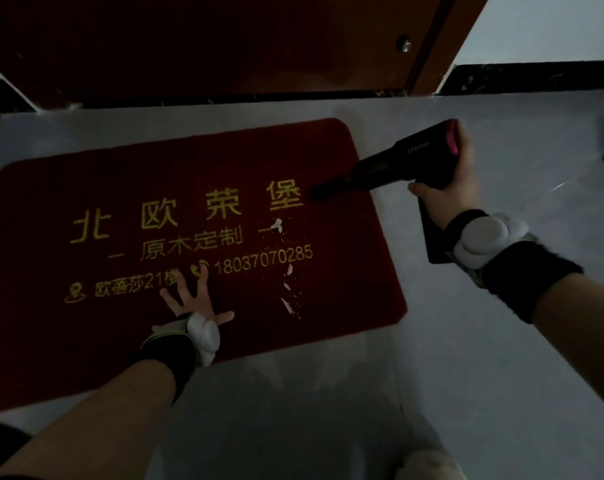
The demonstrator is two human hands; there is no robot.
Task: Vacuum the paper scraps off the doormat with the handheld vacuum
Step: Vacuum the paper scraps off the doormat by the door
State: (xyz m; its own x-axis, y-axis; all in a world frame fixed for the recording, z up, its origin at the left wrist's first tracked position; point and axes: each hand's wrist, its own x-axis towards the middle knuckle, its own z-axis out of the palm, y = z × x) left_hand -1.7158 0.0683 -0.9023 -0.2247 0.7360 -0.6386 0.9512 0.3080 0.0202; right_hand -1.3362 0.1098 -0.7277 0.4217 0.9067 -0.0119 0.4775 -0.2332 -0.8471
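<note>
A red doormat (86,341) with yellow lettering lies on the pale floor in front of a door. Several white paper scraps (288,271) are strewn in a line down its right part. My right hand (449,181) grips the handle of a black handheld vacuum (404,157) with a pink rear end. Its narrow nozzle points left and down at the mat, just above the topmost scrap. My left hand (193,299) rests flat on the mat with fingers spread, left of the scraps.
A dark wooden door (224,39) and its frame (445,43) stand just behind the mat, with a dark threshold strip along the floor. Pale tiled floor (484,341) lies to the right and in front. A pale object (428,465) shows at the bottom edge.
</note>
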